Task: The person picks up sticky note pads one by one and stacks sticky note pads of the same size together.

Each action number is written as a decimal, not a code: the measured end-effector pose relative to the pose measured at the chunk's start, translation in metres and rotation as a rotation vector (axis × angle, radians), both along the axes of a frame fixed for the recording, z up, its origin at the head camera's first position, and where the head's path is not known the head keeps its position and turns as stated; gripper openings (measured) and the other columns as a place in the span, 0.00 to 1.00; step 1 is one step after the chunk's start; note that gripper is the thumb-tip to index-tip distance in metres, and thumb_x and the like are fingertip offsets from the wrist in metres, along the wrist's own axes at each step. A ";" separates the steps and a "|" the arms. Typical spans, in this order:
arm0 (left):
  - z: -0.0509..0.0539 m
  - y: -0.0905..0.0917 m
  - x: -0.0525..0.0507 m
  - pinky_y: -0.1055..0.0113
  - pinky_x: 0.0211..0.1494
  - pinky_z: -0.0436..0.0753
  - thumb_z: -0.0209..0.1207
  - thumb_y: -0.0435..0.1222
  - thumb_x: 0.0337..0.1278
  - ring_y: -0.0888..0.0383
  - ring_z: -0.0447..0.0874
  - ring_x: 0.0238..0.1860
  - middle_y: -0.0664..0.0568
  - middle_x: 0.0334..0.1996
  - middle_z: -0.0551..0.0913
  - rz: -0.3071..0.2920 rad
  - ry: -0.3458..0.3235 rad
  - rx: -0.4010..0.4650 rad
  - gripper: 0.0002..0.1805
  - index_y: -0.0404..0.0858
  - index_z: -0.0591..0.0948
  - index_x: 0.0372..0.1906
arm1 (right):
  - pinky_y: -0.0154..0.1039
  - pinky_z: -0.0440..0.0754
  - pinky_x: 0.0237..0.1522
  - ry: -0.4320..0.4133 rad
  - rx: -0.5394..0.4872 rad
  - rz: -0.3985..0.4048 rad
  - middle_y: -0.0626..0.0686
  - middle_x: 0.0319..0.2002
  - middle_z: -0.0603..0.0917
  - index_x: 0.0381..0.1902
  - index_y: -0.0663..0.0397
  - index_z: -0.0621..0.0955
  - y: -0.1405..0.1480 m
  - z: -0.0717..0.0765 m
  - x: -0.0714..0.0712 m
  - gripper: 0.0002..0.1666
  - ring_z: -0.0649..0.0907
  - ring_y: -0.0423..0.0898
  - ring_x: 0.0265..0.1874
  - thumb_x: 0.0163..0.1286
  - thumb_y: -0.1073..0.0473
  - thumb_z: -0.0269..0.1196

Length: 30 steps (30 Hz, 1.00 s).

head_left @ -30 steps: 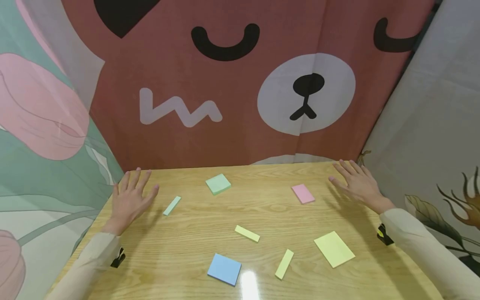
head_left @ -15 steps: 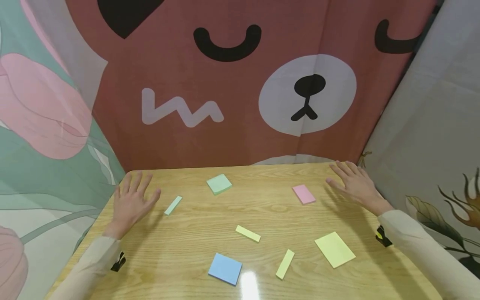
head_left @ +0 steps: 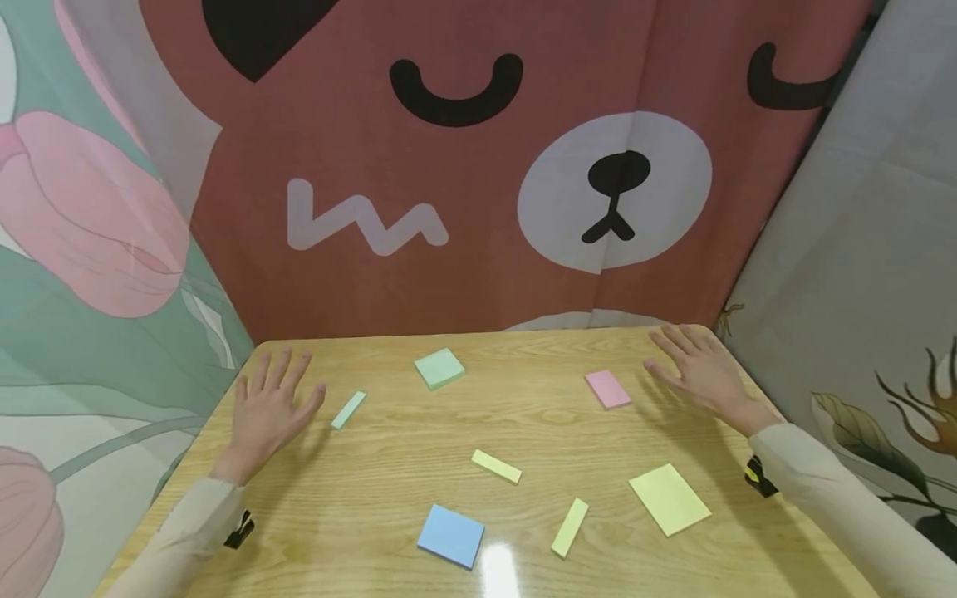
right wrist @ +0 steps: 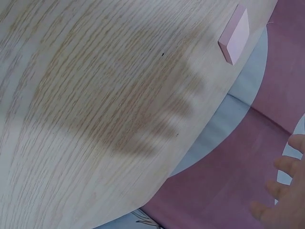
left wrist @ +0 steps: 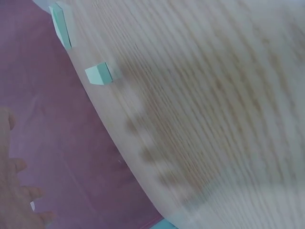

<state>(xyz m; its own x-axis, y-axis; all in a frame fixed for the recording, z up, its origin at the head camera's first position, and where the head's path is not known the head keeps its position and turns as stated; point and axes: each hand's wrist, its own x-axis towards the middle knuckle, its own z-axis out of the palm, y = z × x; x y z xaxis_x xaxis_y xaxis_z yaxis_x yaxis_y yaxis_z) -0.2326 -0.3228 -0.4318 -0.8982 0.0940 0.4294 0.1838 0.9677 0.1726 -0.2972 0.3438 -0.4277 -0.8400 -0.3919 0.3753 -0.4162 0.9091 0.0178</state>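
My left hand (head_left: 267, 413) hovers over the table's left side with fingers spread, holding nothing. Nearest to it lies a narrow pale green sticky-note pad (head_left: 348, 410), and farther right a square green sticky-note pad (head_left: 439, 369); both also show in the left wrist view. On the right, my right hand (head_left: 703, 374) is held above the table, fingers apart and nothing in it. Beside it lies a pink sticky-note pad (head_left: 608, 389), seen in the right wrist view too. Toward the front are a blue pad (head_left: 451, 536), a large yellow pad (head_left: 669, 499) and two narrow yellow pads, one central (head_left: 497, 467), one nearer (head_left: 571, 528).
The wooden table (head_left: 336, 515) ends at the back against a reddish-brown bear-print curtain (head_left: 359, 291). Patterned cloth hangs on the left (head_left: 90, 216) and a grey cloth (head_left: 860, 249) on the right. A bright glare spot shows on the table's front part.
Both hands have drifted slightly inward and toward the front, staying spread. The whole view has shifted a little right and down. The pads keep their places on the table.
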 end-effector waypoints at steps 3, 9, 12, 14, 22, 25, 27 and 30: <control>-0.001 0.001 0.000 0.26 0.65 0.47 0.49 0.58 0.69 0.34 0.47 0.74 0.36 0.73 0.60 -0.002 -0.001 -0.002 0.36 0.42 0.65 0.74 | 0.67 0.55 0.66 -0.030 -0.017 -0.004 0.67 0.70 0.66 0.71 0.59 0.68 -0.002 0.001 0.001 0.39 0.62 0.69 0.68 0.74 0.37 0.52; -0.003 0.001 0.001 0.26 0.64 0.48 0.50 0.57 0.69 0.33 0.48 0.74 0.36 0.73 0.60 -0.002 0.012 -0.005 0.36 0.43 0.65 0.74 | 0.68 0.57 0.65 -0.056 -0.014 0.001 0.67 0.70 0.65 0.72 0.59 0.68 -0.005 0.001 0.002 0.40 0.61 0.68 0.69 0.75 0.37 0.52; -0.005 0.001 0.001 0.26 0.64 0.48 0.50 0.57 0.69 0.33 0.48 0.74 0.36 0.73 0.60 0.003 0.015 -0.007 0.36 0.43 0.65 0.74 | 0.68 0.57 0.65 -0.053 -0.015 0.003 0.67 0.70 0.65 0.72 0.59 0.68 -0.007 0.001 0.003 0.40 0.61 0.67 0.70 0.75 0.37 0.52; -0.005 0.002 0.001 0.26 0.64 0.48 0.50 0.57 0.68 0.33 0.48 0.73 0.36 0.72 0.61 0.007 0.015 -0.006 0.36 0.43 0.65 0.74 | 0.68 0.57 0.65 -0.053 -0.015 0.002 0.66 0.70 0.65 0.72 0.58 0.67 -0.007 0.000 0.002 0.40 0.61 0.67 0.70 0.75 0.37 0.52; -0.004 0.005 0.002 0.26 0.64 0.48 0.49 0.58 0.69 0.33 0.48 0.73 0.36 0.73 0.60 0.012 0.010 -0.018 0.36 0.43 0.65 0.74 | 0.67 0.55 0.66 -0.061 -0.032 0.017 0.67 0.70 0.65 0.72 0.58 0.67 -0.010 -0.001 0.004 0.40 0.60 0.68 0.70 0.74 0.38 0.53; -0.004 0.006 0.003 0.26 0.64 0.48 0.49 0.58 0.69 0.33 0.49 0.73 0.36 0.73 0.60 0.015 0.005 -0.024 0.36 0.44 0.65 0.74 | 0.67 0.54 0.67 -0.066 -0.029 0.013 0.67 0.70 0.65 0.72 0.59 0.67 -0.011 -0.002 0.004 0.39 0.60 0.68 0.70 0.74 0.38 0.53; -0.005 0.005 0.003 0.26 0.64 0.48 0.49 0.58 0.69 0.33 0.49 0.73 0.36 0.73 0.60 0.016 0.005 -0.025 0.36 0.44 0.65 0.74 | 0.67 0.53 0.67 -0.070 -0.034 0.010 0.67 0.71 0.64 0.72 0.58 0.67 -0.012 -0.002 0.005 0.39 0.59 0.68 0.70 0.74 0.38 0.53; -0.005 0.006 0.005 0.26 0.64 0.49 0.49 0.58 0.69 0.33 0.50 0.72 0.36 0.73 0.61 0.018 0.006 -0.022 0.36 0.44 0.65 0.74 | 0.66 0.52 0.68 -0.071 -0.035 0.013 0.67 0.71 0.64 0.73 0.58 0.67 -0.013 -0.003 0.004 0.39 0.59 0.68 0.70 0.74 0.38 0.53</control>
<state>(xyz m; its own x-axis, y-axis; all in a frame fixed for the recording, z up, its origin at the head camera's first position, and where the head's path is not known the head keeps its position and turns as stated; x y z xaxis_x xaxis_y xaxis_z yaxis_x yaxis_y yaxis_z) -0.2280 -0.3173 -0.4363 -0.8974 0.0878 0.4325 0.1676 0.9744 0.1500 -0.2928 0.3310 -0.4302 -0.8598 -0.3906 0.3289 -0.4271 0.9031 -0.0439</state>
